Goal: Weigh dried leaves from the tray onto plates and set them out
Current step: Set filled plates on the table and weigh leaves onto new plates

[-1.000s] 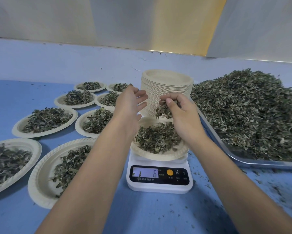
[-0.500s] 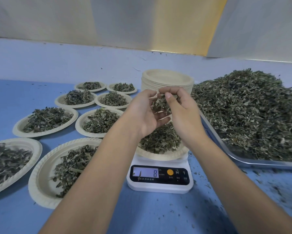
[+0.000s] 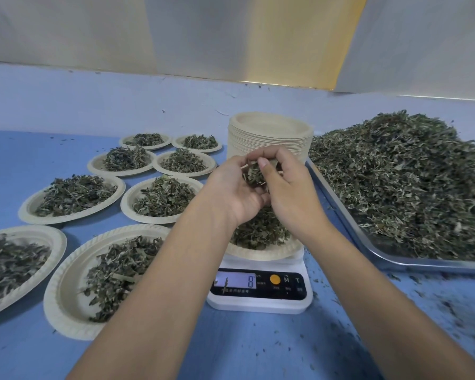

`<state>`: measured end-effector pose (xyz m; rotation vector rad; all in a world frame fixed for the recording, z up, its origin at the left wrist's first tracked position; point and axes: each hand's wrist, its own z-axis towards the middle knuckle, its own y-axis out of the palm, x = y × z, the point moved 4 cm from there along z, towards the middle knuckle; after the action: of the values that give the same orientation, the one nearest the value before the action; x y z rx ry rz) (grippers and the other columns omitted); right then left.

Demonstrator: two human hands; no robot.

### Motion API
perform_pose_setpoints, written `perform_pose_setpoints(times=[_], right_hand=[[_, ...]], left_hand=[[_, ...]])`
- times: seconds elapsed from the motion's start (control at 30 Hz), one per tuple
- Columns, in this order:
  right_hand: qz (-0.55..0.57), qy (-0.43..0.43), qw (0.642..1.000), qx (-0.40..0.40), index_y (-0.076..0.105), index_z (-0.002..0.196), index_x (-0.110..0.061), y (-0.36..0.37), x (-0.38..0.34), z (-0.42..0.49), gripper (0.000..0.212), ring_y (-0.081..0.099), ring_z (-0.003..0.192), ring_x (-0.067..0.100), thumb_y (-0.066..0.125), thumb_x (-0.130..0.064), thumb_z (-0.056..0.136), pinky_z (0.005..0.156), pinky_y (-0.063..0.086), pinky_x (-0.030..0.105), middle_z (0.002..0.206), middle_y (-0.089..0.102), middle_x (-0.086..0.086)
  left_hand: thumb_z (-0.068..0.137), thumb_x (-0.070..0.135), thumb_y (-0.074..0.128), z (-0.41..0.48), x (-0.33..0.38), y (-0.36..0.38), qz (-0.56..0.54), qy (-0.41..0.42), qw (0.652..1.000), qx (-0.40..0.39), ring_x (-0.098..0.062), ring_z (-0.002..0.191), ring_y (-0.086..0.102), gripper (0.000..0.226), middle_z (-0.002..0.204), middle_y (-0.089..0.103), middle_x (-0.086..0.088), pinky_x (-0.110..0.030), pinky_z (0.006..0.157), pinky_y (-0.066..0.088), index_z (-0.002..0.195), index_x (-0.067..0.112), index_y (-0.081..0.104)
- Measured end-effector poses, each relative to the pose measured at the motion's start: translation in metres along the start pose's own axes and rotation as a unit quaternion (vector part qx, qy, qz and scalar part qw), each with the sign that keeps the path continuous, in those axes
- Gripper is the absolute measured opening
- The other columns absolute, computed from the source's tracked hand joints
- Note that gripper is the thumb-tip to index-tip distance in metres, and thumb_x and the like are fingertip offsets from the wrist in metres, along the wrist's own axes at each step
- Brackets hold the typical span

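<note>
A white scale (image 3: 259, 303) reads 8 and carries a paper plate (image 3: 261, 254) with dried leaves (image 3: 258, 231) in it. Above that plate my left hand (image 3: 232, 192) and my right hand (image 3: 288, 192) meet, both with fingers curled round a small clump of leaves (image 3: 254, 174). To the right, a metal tray (image 3: 390, 256) holds a large heap of dried leaves (image 3: 403, 179).
Several filled paper plates lie on the blue table at the left, the nearest plate (image 3: 66, 292) by my left forearm. A tall stack of empty plates (image 3: 270, 135) stands behind my hands. Leaf crumbs litter the table at the right.
My left hand came over from the left and joined my right hand round the clump of leaves. The scale reading rose from 6 to 8.
</note>
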<state>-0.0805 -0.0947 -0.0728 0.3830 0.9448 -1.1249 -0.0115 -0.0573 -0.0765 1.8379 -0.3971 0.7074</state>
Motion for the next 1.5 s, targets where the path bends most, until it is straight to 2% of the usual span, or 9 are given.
perform_pose_setpoints(times=[0.2,0.4,0.53,0.63,0.7,0.87,0.97,1.13,1.5], right_hand=[[-0.021,0.004,1.0,-0.009,0.065,0.095,-0.016,0.0,0.0,-0.001,0.023,0.057,0.091,-0.001,0.046,-0.002,0.096,0.064,0.044,0.007,0.094,0.064,-0.008],[-0.093,0.03,0.993,-0.07,0.069,0.105,-0.027,0.004,0.004,-0.004,0.022,0.035,0.121,0.002,0.048,-0.022,0.098,0.1,0.03,0.015,0.105,0.057,-0.027],[-0.022,0.019,0.996,-0.082,0.069,0.095,-0.031,0.005,-0.004,-0.003,0.026,0.037,0.13,0.0,0.049,-0.015,0.097,0.107,0.027,0.02,0.123,0.058,-0.017],[0.063,0.032,0.996,-0.055,0.07,0.094,-0.024,-0.004,-0.009,0.001,0.026,0.052,0.108,-0.012,0.048,-0.01,0.096,0.091,0.04,0.007,0.107,0.065,-0.019],[0.065,0.042,0.997,-0.026,0.069,0.097,-0.018,-0.012,-0.005,0.004,0.023,0.057,0.094,-0.012,0.048,-0.008,0.096,0.087,0.046,0.012,0.1,0.067,-0.017],[-0.164,0.107,0.98,-0.033,0.068,0.093,-0.027,-0.029,0.009,0.008,0.013,0.057,0.082,0.001,0.059,-0.018,0.09,0.071,0.043,0.019,0.085,0.064,-0.014],[-0.276,0.158,0.94,-0.121,0.067,0.093,-0.03,-0.029,0.016,0.006,0.008,0.057,0.094,0.01,0.064,-0.034,0.086,0.078,0.046,0.026,0.09,0.062,-0.013],[-0.378,0.194,0.879,-0.217,0.063,0.113,-0.032,-0.024,0.019,0.001,0.041,0.045,0.118,0.022,0.066,-0.054,0.079,0.094,0.041,0.035,0.116,0.059,-0.002],[-0.356,0.114,0.903,-0.211,0.073,0.096,-0.023,-0.022,0.015,0.003,0.012,0.057,0.087,0.005,0.07,-0.019,0.085,0.06,0.038,0.004,0.095,0.067,-0.008]], left_hand=[[0.102,0.017,0.033,0.002,-0.001,-0.001,-0.022,-0.005,1.0,0.002,-0.022,0.072,0.058,0.026,0.085,0.06,-0.013,-0.024,0.037,0.05,0.092,0.006,0.054],[0.101,0.021,0.039,0.0,-0.001,-0.005,-0.126,-0.051,0.991,-0.013,-0.026,0.089,0.062,0.028,0.095,0.061,-0.017,-0.039,0.059,0.056,0.097,-0.001,0.056],[0.102,0.021,0.038,0.003,-0.001,-0.011,-0.119,-0.03,0.992,0.036,-0.027,0.083,0.06,0.034,0.086,0.057,-0.015,-0.04,0.072,0.055,0.08,0.0,0.053],[0.102,0.021,0.037,0.004,0.001,-0.012,-0.153,-0.023,0.986,0.056,-0.023,0.075,0.054,0.034,0.079,0.052,-0.014,-0.036,0.077,0.053,0.076,0.002,0.049],[0.101,0.021,0.038,0.004,0.004,-0.015,-0.184,-0.026,0.981,0.057,-0.019,0.069,0.053,0.033,0.073,0.052,-0.012,-0.028,0.067,0.054,0.076,0.003,0.049],[0.099,0.018,0.042,0.004,0.008,-0.028,-0.159,-0.015,0.982,0.098,-0.009,0.048,0.045,0.028,0.053,0.054,-0.004,-0.015,0.04,0.039,0.077,0.006,0.052],[0.099,0.018,0.041,0.004,0.01,-0.03,-0.156,-0.009,0.982,0.106,-0.006,0.044,0.034,0.03,0.045,0.047,0.0,-0.012,0.034,0.027,0.071,0.009,0.049],[0.099,0.018,0.04,0.003,0.012,-0.03,-0.15,-0.004,0.983,0.102,-0.005,0.045,0.028,0.036,0.042,0.041,0.003,-0.013,0.032,0.023,0.064,0.011,0.046],[0.097,0.016,0.039,0.004,0.015,-0.033,-0.13,-0.009,0.986,0.108,-0.006,0.048,0.031,0.035,0.054,0.043,0.006,-0.013,0.043,0.025,0.063,0.012,0.047]])
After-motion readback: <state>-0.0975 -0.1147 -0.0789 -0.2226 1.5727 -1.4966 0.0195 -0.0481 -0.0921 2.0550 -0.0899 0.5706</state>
